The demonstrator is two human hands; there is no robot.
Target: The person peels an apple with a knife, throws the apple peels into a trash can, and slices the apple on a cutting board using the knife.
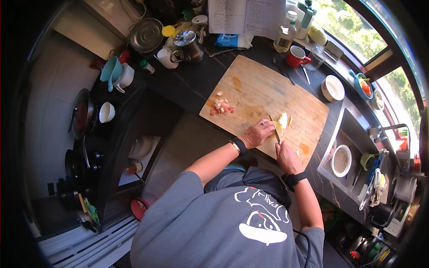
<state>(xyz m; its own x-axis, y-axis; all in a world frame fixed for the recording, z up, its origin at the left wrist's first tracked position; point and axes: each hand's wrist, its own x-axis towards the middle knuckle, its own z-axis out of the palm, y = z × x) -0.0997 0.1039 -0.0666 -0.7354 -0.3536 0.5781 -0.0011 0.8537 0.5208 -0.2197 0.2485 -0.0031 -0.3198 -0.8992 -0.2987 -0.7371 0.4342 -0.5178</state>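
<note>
In my right hand (288,157) is the handle of a small knife (276,129), its blade pointing away from me over the wooden cutting board (250,85). The fingers of my left hand (259,133) are bent against a pale yellow piece of food (279,128), close beside the blade. I cannot tell what kind of food it is. Just beyond lie pale yellow slices (283,119). A small heap of diced pinkish meat (222,106) rests near the board's left edge.
Behind the board stand a metal pitcher (190,47), a red mug (297,56), a clear bottle (284,33) and an open book (243,17). To the right are a white bowl (333,88) and a sink (337,138). A frying pan (82,114) sits on the left.
</note>
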